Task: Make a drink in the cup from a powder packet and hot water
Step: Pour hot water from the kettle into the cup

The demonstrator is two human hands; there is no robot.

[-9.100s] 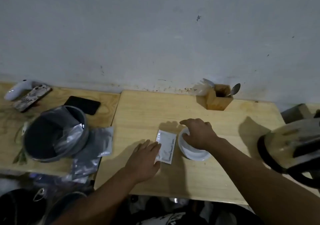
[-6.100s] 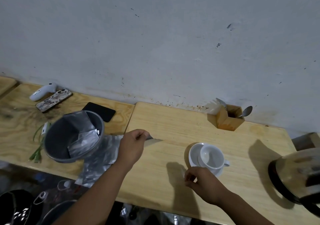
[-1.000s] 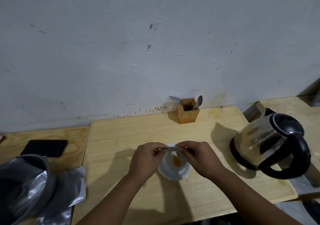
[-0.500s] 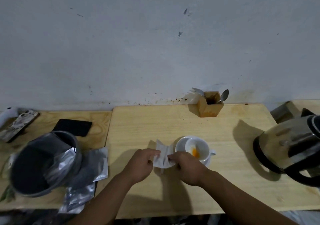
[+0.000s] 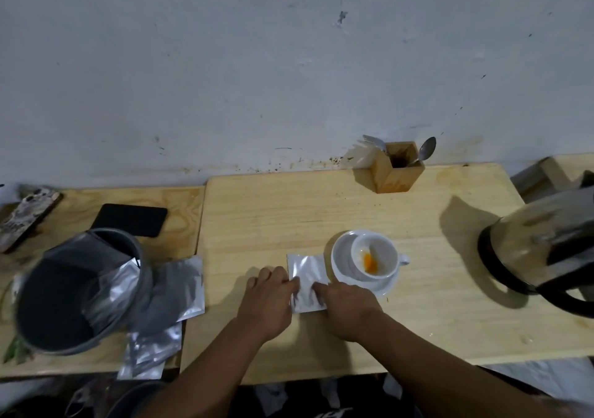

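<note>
A white cup [image 5: 374,260] stands on a white saucer [image 5: 340,256] on the light wooden table [image 5: 289,211]. Orange powder [image 5: 369,261] lies in the cup's bottom. Just left of the saucer a silver powder packet [image 5: 307,273] lies flat on the table. My left hand [image 5: 266,301] presses its left edge with the fingertips. My right hand [image 5: 345,305] presses its lower right part. A glass kettle [image 5: 540,250] with a black handle stands at the right edge, partly cut off.
A wooden holder [image 5: 397,170] with spoons stands against the wall. On the left, a grey bucket [image 5: 77,289] holds silver pouches, with more pouches [image 5: 173,289] beside it. Behind it lie a black phone [image 5: 130,219] and a patterned phone [image 5: 27,216].
Both hands held the packet over the cup a second ago. They have since brought it down to the left of the saucer and laid it flat on the table.
</note>
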